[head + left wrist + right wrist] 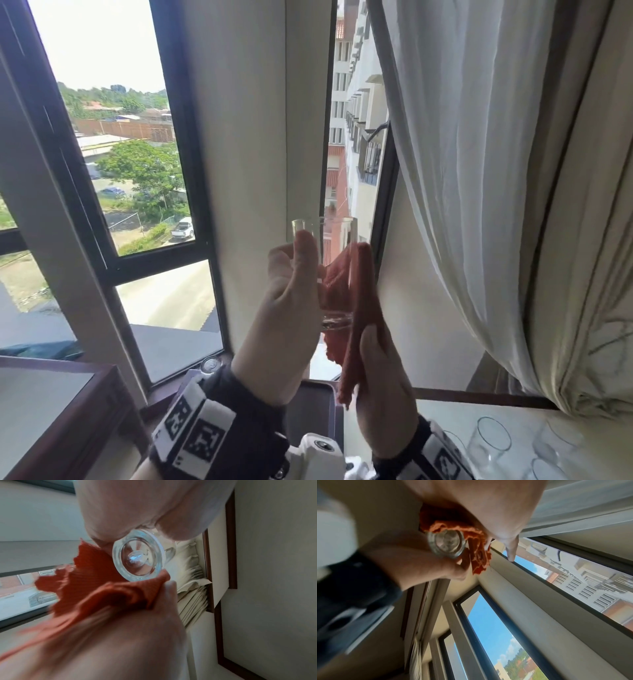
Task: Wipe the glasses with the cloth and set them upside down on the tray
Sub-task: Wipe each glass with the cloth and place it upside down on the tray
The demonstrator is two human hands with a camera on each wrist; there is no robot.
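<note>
The left hand [284,308] wraps its grip round a clear, thick-based glass [329,274], held upright in the air before the window. The right hand [380,387] pinches a ribbed red cloth [352,301] against the glass's side. More clear glasses [489,442] stand on the marble bench [582,425].

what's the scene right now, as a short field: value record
held glass: clear glass, upright, raised in front of the window
left hand: left hand grips the glass by its side
right hand: right hand holds the red cloth against the glass
other glasses: several glasses on the marble top at lower right, upright
tray: dark tray below the hands, mostly hidden
stage: wiping, glass not yet on the tray
</note>
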